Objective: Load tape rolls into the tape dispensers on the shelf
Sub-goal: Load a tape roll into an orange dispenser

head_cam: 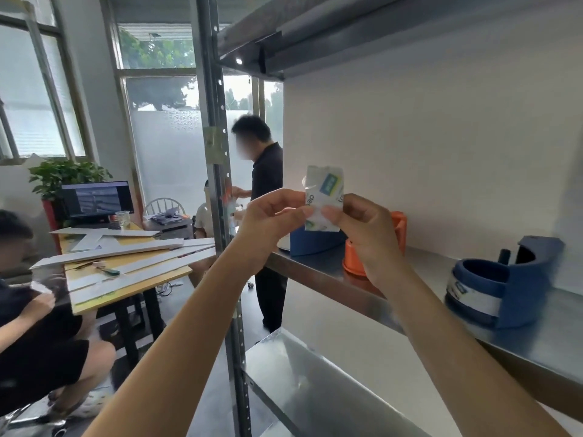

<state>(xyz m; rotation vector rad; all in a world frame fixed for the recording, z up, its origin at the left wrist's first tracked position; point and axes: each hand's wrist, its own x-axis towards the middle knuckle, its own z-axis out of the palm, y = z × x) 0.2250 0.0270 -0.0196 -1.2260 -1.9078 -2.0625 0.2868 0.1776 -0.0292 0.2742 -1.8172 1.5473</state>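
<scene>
Left hand [274,216]: pinches the paper wrapper [326,190].
Right hand [369,238]: pinches it too.
Orange dispenser [399,227]: just behind that grip.

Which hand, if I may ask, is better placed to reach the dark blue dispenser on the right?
Right, probably: the right hand is nearer the dark blue dispenser, though it and the left hand both pinch the wrapper.

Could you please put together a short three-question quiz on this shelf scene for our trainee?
1. True or false: the left hand and right hand both pinch the white wrapper.
2. Which colour is the dispenser just behind the right hand? A) orange B) green C) black
3. Fill in: the blue dispenser at far right stands on the metal ____.
Key: 1 true; 2 A, the orange dispenser; 3 shelf.
</scene>
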